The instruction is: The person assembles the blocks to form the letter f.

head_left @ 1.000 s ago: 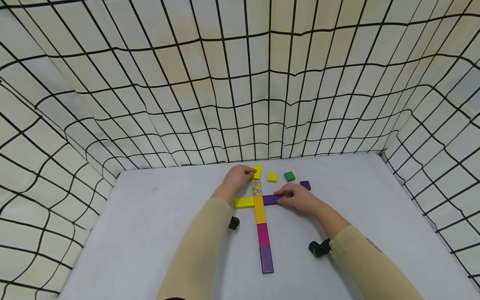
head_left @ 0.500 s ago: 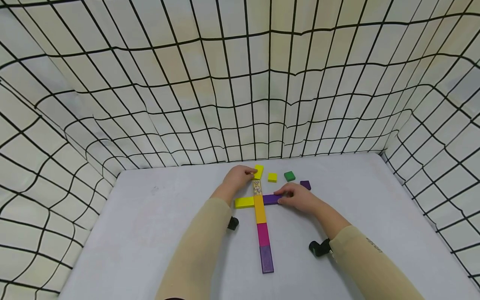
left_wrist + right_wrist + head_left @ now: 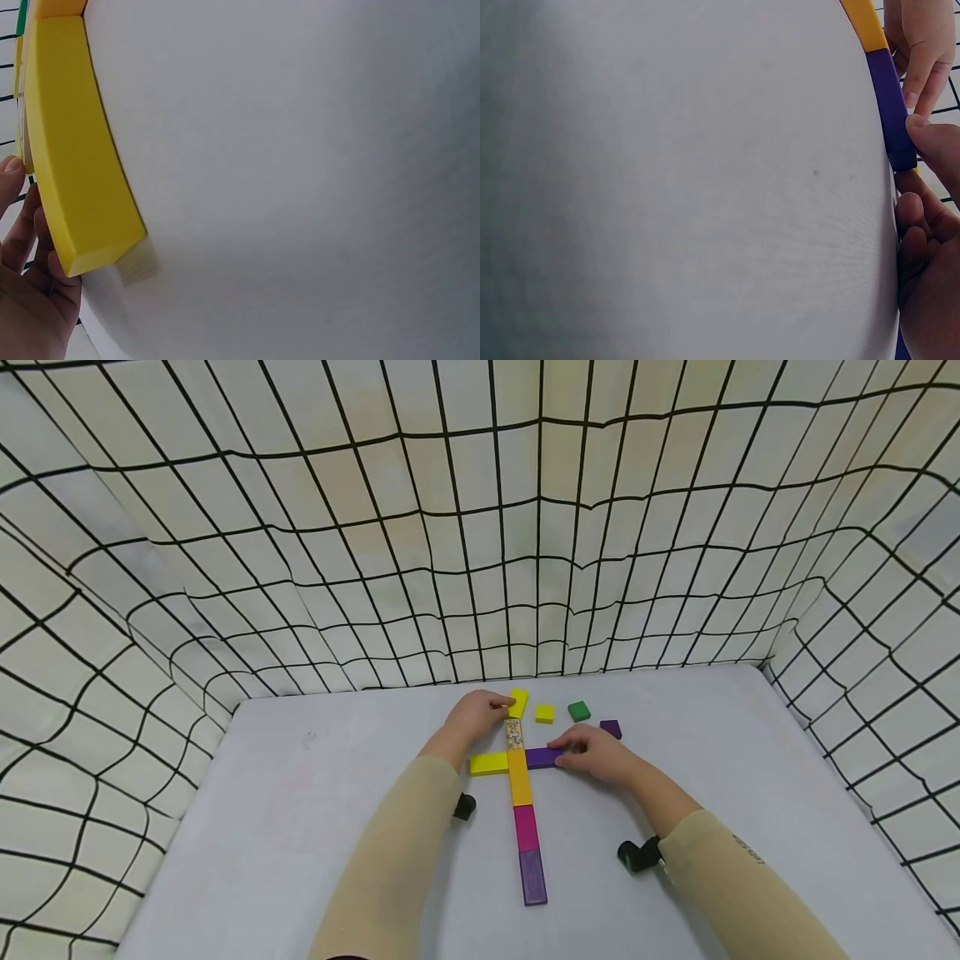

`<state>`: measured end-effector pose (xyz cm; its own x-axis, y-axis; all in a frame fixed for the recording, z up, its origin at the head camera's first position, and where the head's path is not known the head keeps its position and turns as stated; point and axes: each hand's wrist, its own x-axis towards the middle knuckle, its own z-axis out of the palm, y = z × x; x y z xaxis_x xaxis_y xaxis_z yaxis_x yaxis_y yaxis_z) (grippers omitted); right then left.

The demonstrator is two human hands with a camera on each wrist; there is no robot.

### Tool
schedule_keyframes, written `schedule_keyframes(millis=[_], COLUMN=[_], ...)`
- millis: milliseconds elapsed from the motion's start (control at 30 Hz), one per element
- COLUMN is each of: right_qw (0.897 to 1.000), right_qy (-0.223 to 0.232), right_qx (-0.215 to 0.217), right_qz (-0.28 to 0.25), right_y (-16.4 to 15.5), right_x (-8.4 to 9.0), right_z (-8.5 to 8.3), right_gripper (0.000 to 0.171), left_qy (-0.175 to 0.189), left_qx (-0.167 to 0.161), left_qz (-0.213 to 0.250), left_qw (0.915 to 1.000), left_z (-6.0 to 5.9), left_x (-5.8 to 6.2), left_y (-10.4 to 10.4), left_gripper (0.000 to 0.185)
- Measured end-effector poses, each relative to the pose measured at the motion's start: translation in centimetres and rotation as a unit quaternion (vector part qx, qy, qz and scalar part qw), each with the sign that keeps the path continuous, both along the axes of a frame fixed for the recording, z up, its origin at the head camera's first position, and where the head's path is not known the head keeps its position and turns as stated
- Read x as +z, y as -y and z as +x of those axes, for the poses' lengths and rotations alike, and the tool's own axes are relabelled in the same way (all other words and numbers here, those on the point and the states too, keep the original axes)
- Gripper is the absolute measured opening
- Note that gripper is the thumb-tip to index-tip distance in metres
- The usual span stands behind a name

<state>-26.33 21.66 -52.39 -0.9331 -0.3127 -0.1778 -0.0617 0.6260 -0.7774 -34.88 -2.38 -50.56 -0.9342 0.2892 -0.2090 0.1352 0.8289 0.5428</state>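
At the far end of a cross of flat oblong blocks, my left hand [image 3: 474,715] pinches a yellow block [image 3: 519,702] by its left edge. This block sits slightly askew just beyond a patterned block [image 3: 514,734]. My right hand [image 3: 602,755] grips the outer end of the purple block [image 3: 542,759] that forms the right arm, thumb and index finger on its sides. Another yellow block [image 3: 489,764] makes the left arm, looming large in the left wrist view. Down the stem run an orange block [image 3: 520,778], a magenta block [image 3: 527,828] and a violet block [image 3: 533,877].
Right of the far yellow block lie a small yellow square [image 3: 544,714], a green square [image 3: 579,711] and a dark purple square [image 3: 611,729]. A black net [image 3: 480,560] over pale walls encloses the white table [image 3: 262,827] at the back and sides.
The far yellow block has shifted very slightly to the right under my left fingers. My right hand and the rest of the cross stay where they were.
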Motion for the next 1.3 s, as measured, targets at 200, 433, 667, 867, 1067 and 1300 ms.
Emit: schedule_keyframes(millis=[200, 433, 667, 867, 1067, 1300], right_qw=[1.0, 1.0, 1.0, 1.0, 1.0, 1.0], right_qy=[-0.002, -0.002, -0.005, -0.001, 0.002, 0.003], right_qx=[0.002, 0.002, 0.003, -0.003, -0.006, -0.012], right_qz=[0.003, 0.003, -0.001, 0.004, 0.008, 0.01], right_y=[-0.1, 0.0, 0.0, 0.0, 0.2, 0.3], right_x=[-0.1, -0.1, 0.0, -0.1, 0.1, 0.2], right_z=[-0.1, -0.2, -0.1, -0.1, -0.1, 0.2], right_gripper=[0.025, 0.026, 0.026, 0.026, 0.025, 0.027], left_qy=[0.001, -0.005, -0.003, 0.002, -0.004, -0.016], left_qx=[-0.002, -0.009, -0.01, -0.001, -0.009, -0.036], left_qz=[-0.002, 0.004, 0.015, 0.025, 0.032, 0.035], left_qw=[1.0, 0.9999, 0.9998, 0.9997, 0.9994, 0.9986], left_z=[-0.2, 0.0, 0.1, 0.5, 1.0, 1.9], left_x=[-0.2, 0.1, 0.1, 0.3, 0.6, 0.7], left_y=[0.0, 0.2, 0.4, 0.6, 1.2, 2.5], left_gripper=[0.03, 0.03, 0.032, 0.032, 0.034, 0.033])
